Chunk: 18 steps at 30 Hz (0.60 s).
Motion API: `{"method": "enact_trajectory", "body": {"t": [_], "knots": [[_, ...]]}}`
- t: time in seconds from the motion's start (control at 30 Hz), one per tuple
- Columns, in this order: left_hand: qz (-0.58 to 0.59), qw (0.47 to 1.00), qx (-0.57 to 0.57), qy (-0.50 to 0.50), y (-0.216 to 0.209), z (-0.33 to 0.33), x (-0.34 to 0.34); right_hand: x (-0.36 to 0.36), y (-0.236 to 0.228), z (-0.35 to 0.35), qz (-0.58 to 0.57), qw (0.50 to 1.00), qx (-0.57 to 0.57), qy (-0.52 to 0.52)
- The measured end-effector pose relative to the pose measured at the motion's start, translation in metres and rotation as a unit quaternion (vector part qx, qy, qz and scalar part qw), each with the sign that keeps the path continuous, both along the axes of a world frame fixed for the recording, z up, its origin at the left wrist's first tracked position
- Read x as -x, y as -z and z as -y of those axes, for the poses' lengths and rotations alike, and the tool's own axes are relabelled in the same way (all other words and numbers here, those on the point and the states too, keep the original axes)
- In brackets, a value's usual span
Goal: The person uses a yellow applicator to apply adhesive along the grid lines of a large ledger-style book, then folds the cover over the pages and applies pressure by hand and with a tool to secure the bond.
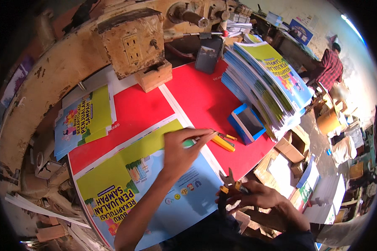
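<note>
My left hand (182, 148) is above an opened-out printed cover sheet (155, 184), green and light blue. Its thumb and fingertips are pinched together; whatever is between them is too small to make out. Just beyond the fingertips, a yellow-and-black tool (223, 142), perhaps a small stapler, lies on the red board (205, 96). Pliers (227, 184) with dark and yellow handles are gripped in my right hand (255, 196), jaws apart and pointing away from me. The sheet's printing faces up. To the right of the tool sits a small open blue box (246, 122).
A tall stack of matching booklets (268, 79) rises at the right back. Several more booklets (86, 119) lie at the left. A worn metal machine head (132, 42) overhangs the board, above a wooden block (154, 76). Cardboard boxes (291, 146) stand right; a person (331, 67) is farther off.
</note>
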<state>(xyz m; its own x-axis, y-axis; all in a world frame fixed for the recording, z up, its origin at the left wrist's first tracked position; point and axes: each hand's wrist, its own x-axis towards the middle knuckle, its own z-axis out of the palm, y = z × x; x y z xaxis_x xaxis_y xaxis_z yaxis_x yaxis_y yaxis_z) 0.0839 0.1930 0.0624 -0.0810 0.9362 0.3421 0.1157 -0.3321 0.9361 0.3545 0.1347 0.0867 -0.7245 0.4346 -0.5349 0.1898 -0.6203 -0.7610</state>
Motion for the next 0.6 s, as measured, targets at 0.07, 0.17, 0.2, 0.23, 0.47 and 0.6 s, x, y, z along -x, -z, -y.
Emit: {"method": "enact_trajectory", "body": {"t": [0.07, 0.17, 0.2, 0.23, 0.47, 0.6], "knots": [[-0.019, 0.998, -0.048, 0.033, 0.008, -0.048, -0.038, -0.003, -0.007, 0.006, 0.001, 0.997, 0.052, 0.052], [-0.054, 0.994, -0.085, 0.048, -0.005, -0.095, -0.075, -0.008, -0.013, 0.017, -0.005, 0.996, 0.036, 0.081], [-0.201, 0.969, -0.134, 0.047, -0.007, -0.105, -0.083, -0.01, -0.017, 0.02, 0.002, 0.996, 0.029, 0.085], [-0.344, 0.921, -0.178, 0.043, -0.006, -0.109, -0.087, -0.01, -0.018, 0.022, 0.026, 0.995, 0.032, 0.093], [-0.282, 0.931, -0.225, -0.049, 0.018, -0.062, -0.043, 0.004, -0.032, 0.019, 0.069, 0.989, 0.02, 0.131], [-0.247, 0.959, -0.105, -0.094, 0.009, 0.027, 0.055, -0.001, -0.008, 0.001, 0.125, 0.986, -0.108, -0.023]]}}
